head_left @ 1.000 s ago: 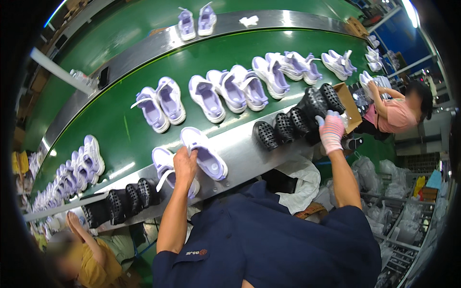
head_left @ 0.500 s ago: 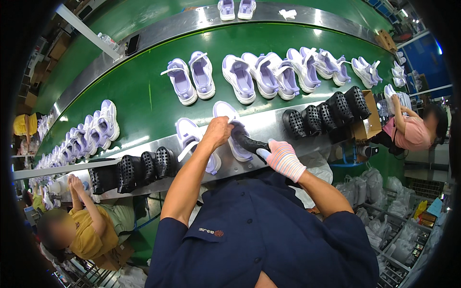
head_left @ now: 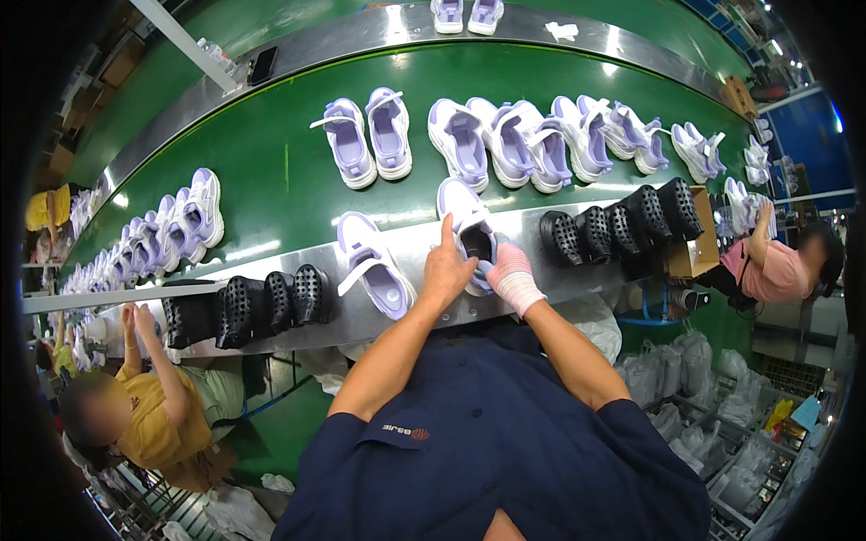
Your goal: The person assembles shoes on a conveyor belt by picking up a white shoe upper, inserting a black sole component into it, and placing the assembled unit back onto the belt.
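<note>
A white and lavender sneaker (head_left: pixel 462 200) lies toe away from me on the metal edge of the bench, between my two hands. Down in its opening sits a black shoe form (head_left: pixel 476 242), mostly hidden by the shoe. My bare left hand (head_left: pixel 447 273) grips the shoe's left side, index finger stretched along the upper and thumb at the opening. In a striped knit glove, my right hand (head_left: pixel 516 278) closes on the right rear of the collar; its fingertips are partly hidden. Just left lies another sneaker (head_left: pixel 370 261), its strap hanging loose.
Black studded shoe forms stand in a right row (head_left: pixel 622 225) and a left row (head_left: pixel 271 302). More sneakers (head_left: pixel 528 140) line the green belt (head_left: pixel 262 171). A cardboard box (head_left: pixel 690 243) stands at right. Co-workers sit on both sides, one in yellow (head_left: pixel 167 410), one in pink (head_left: pixel 767 266).
The black form has gone down into the sneaker, its handle end no longer sticking out. My left hand moved from the tongue to the shoe's side; my right hand shifted onto the collar.
</note>
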The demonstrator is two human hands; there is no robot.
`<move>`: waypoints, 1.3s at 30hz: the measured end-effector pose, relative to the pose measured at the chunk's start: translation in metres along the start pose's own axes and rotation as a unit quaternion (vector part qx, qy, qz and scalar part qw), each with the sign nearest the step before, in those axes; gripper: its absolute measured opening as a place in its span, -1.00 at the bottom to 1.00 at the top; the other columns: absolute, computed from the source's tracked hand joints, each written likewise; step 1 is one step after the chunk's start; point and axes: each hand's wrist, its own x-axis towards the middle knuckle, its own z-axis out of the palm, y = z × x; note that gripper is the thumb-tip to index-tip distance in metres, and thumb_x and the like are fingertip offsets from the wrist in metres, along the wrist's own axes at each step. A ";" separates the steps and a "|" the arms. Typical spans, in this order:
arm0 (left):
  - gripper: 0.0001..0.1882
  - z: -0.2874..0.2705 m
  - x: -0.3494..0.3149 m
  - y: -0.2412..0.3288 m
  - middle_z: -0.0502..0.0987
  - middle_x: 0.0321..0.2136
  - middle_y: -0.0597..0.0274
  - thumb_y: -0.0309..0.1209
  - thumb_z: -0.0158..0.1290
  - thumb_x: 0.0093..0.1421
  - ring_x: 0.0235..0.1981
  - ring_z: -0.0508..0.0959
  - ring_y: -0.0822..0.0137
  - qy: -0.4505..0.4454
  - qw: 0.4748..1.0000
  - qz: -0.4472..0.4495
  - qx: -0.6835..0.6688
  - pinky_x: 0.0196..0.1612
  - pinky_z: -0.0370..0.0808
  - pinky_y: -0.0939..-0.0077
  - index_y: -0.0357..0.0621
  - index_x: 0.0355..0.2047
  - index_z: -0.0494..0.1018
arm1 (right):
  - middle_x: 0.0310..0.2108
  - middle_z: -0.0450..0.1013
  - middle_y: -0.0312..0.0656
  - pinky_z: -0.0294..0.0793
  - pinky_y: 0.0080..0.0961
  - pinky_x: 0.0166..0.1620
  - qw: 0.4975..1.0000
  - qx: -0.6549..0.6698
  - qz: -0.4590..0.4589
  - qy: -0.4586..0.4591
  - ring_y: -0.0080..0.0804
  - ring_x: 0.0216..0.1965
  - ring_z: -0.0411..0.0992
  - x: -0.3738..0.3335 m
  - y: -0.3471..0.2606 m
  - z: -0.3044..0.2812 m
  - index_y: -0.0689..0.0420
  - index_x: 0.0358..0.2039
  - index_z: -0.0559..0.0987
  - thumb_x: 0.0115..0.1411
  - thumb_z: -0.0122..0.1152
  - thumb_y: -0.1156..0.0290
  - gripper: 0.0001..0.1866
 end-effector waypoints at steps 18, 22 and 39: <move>-0.58 -0.041 -0.086 -0.060 0.46 0.00 -0.31 -0.19 0.21 0.15 0.03 0.48 -0.23 0.122 0.980 -0.014 0.153 0.09 0.46 -0.01 -0.17 -0.05 0.56 | -0.31 0.60 0.18 0.52 0.07 -0.09 0.991 -0.078 -0.019 -0.105 0.21 -0.19 0.57 0.028 0.003 0.006 0.16 -0.17 0.59 0.14 0.25 0.18 -0.65; -0.58 -0.018 -0.089 -0.028 0.46 0.03 -0.30 -0.20 0.24 0.14 0.02 0.50 -0.23 0.073 0.995 0.056 0.034 0.10 0.47 0.06 -0.21 -0.07 0.57 | -0.29 0.59 0.22 0.53 0.03 -0.08 0.994 -0.047 -0.006 -0.097 0.23 -0.18 0.56 0.013 0.024 -0.004 0.16 -0.11 0.61 0.11 0.36 0.01 -0.50; -0.48 -0.319 -0.195 -0.222 0.50 0.05 -0.18 -0.19 0.21 0.25 0.08 0.44 -0.17 0.517 0.803 -0.151 0.257 0.17 0.37 0.02 -0.36 0.07 0.50 | -0.34 0.63 -0.08 0.54 -0.48 -0.18 0.953 0.260 -0.149 -0.045 -0.52 -0.33 0.54 -0.052 -0.095 -0.056 0.32 -0.09 0.62 0.29 0.29 0.45 -0.76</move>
